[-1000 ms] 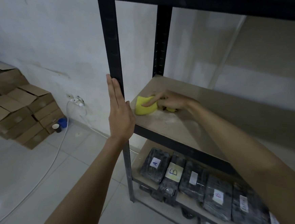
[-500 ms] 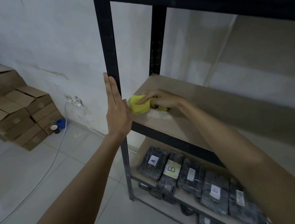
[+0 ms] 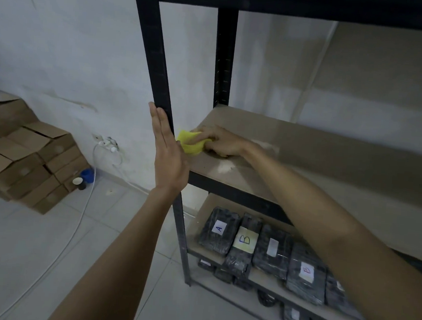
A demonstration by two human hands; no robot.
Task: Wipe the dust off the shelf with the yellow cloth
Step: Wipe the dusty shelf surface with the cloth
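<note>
- The yellow cloth (image 3: pixel 190 143) sat bunched at the front-left corner of the shelf board (image 3: pixel 306 154), pinned under the right hand (image 3: pixel 219 141), whose fingers curled over it.
- Cloth stuck out leftward from that hand, almost touching the black upright post (image 3: pixel 159 62).
- Left hand (image 3: pixel 168 156) was flat, fingers straight, resting against that post, so it boxed in the corner.
- A pale dusty patch (image 3: pixel 226 166) lay just right of the cloth, nearer the front edge; I'd guess the wipe should head back that way.
- Labelled black packs (image 3: pixel 245 240) were on the shelf below, cardboard boxes (image 3: pixel 21 155) well off left.
</note>
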